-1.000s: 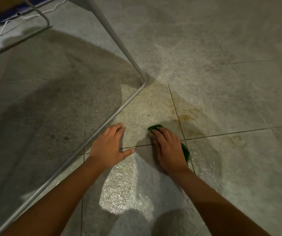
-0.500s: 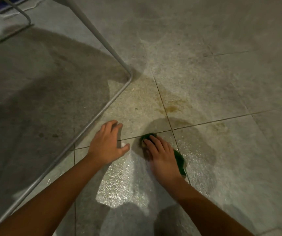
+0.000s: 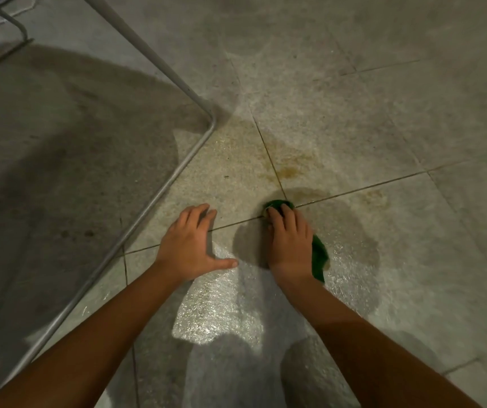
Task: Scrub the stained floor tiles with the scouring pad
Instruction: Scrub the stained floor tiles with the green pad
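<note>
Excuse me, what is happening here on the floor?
A person is on the floor scrubbing stained tiles. The right hand presses a green scouring pad flat onto the wet tile, right at the crossing of the grout lines. The left hand rests open on the tile for support, beside a metal frame. A brownish stain just beyond the pad is not yet scrubbed away.

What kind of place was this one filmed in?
Likely a floor in a home or a patio, though I can't tell which. Large grey tiles with dark grout lines and a brown stain, a metal tube frame of some furniture standing on them, and a wet patch shining near the hands.
</note>
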Available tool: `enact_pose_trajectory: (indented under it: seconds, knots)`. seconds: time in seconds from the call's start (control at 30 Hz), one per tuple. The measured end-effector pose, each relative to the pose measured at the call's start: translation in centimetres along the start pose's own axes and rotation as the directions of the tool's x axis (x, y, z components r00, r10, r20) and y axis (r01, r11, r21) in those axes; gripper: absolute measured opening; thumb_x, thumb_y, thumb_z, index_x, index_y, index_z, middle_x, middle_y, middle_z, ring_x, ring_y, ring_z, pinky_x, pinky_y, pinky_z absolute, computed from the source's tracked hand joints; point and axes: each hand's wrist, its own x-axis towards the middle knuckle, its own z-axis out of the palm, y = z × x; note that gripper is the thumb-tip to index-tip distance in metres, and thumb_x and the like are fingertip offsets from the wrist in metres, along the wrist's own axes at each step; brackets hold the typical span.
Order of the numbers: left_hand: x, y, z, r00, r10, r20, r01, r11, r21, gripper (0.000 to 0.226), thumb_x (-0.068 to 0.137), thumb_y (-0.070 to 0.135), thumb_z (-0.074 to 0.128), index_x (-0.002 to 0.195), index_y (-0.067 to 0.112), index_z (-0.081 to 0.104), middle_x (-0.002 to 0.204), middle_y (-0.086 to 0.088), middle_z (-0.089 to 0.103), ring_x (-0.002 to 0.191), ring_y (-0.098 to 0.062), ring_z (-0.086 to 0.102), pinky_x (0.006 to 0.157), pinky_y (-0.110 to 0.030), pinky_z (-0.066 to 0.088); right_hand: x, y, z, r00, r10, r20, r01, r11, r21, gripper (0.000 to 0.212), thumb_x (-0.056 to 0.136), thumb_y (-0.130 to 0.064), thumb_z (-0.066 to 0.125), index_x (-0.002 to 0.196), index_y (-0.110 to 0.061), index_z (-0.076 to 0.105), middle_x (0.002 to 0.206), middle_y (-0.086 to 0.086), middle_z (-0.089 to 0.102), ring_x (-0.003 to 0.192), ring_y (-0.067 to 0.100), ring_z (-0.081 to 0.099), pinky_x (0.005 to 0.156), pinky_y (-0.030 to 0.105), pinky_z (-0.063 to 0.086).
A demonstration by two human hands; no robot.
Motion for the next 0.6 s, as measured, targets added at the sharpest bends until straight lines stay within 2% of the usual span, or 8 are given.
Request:
enact_pose_trajectory:
  seconds: [0.07,0.1,0.17,0.23,0.33,0.47,0.53,0.6]
  knots:
    - [0.0,0.0,0.2,1.0,0.001,-0.01,-0.001,1.0,0.0,0.129,0.043,0.092,0.026,0.147,0.017,0.025,0.151,-0.002,0.024,0.14,-0.021,0.02,0.111,-0.041,0.029,-0.1,-1.0,-0.3,0.987,-0.143,0.07,0.144,0.99,-0.005,0.057,0.088,-0.018,0.051,0.141,-0.015,0.03,0.148,0.011,0.027,0.136,0.031,0.018,0.11,0.041,0.012]
    - [0.0,0.0,0.2,1.0,0.002,-0.017,-0.002,1.0,-0.001,0.129,0.043,0.092,0.027,0.147,0.016,0.025,0.151,-0.002,0.025,0.14,-0.021,0.02,0.111,-0.041,0.03,-0.2,-1.3,-0.4,0.971,-0.235,0.052,0.235,0.972,0.008,0.048,0.087,-0.021,0.048,0.134,-0.013,0.043,0.14,0.014,0.04,0.131,0.034,0.032,0.107,0.044,0.024]
    - [0.0,-0.1,0.3,1.0,0.0,-0.027,0.0,1.0,-0.013,0.128,0.043,0.092,0.029,0.147,0.016,0.026,0.15,-0.003,0.026,0.139,-0.021,0.021,0.11,-0.042,0.03,-0.2,-1.1,-0.2,0.953,-0.299,0.045,0.294,0.952,0.085,0.039,0.086,-0.025,0.038,0.115,-0.01,0.06,0.118,0.015,0.06,0.112,0.037,0.053,0.091,0.047,0.044]
    - [-0.1,-0.1,0.2,1.0,0.0,-0.025,-0.001,1.0,-0.027,0.128,0.043,0.092,0.03,0.147,0.016,0.026,0.151,-0.003,0.025,0.14,-0.021,0.02,0.109,-0.043,0.03,0.0,0.0,-0.2,0.947,-0.319,0.044,0.31,0.94,0.14,0.038,0.088,-0.025,0.037,0.113,-0.01,0.061,0.115,0.014,0.062,0.109,0.036,0.055,0.089,0.048,0.044]
    - [-0.2,-0.2,0.2,1.0,0.004,-0.019,-0.005,1.0,-0.026,0.128,0.043,0.092,0.029,0.147,0.017,0.025,0.151,-0.002,0.024,0.14,-0.02,0.019,0.109,-0.043,0.03,-0.1,2.5,-0.4,0.968,-0.242,-0.062,0.249,0.958,0.143,0.038,0.088,-0.023,0.041,0.121,-0.012,0.056,0.122,0.013,0.057,0.113,0.034,0.05,0.094,0.05,0.041]
    - [-0.1,-0.2,0.2,1.0,0.008,-0.02,-0.009,1.0,-0.011,0.129,0.044,0.092,0.028,0.147,0.016,0.025,0.152,-0.003,0.024,0.14,-0.021,0.019,0.11,-0.042,0.03,-0.9,5.9,-0.8,0.97,-0.024,-0.24,0.074,0.977,0.2,0.04,0.091,-0.025,0.037,0.12,-0.006,0.056,0.119,0.015,0.057,0.11,0.032,0.051,0.093,0.044,0.039]
    - [-0.1,-0.1,0.2,1.0,0.01,-0.025,-0.01,1.0,-0.013,0.129,0.044,0.093,0.028,0.147,0.016,0.026,0.152,-0.003,0.024,0.14,-0.021,0.019,0.11,-0.042,0.03,-0.9,5.7,-0.3,0.953,0.087,-0.29,-0.037,0.984,0.175,0.036,0.09,-0.019,0.042,0.118,-0.002,0.057,0.116,0.018,0.058,0.107,0.035,0.052,0.091,0.046,0.039]
    - [-0.1,-0.1,0.2,1.0,0.009,-0.025,-0.009,1.0,-0.011,0.129,0.043,0.093,0.027,0.147,0.016,0.025,0.152,-0.003,0.024,0.14,-0.021,0.019,0.11,-0.042,0.029,-0.7,4.4,0.4,0.937,0.178,-0.3,-0.137,0.979,0.152,0.032,0.087,-0.008,0.054,0.117,0.0,0.057,0.117,0.023,0.057,0.108,0.041,0.051,0.094,0.053,0.04]
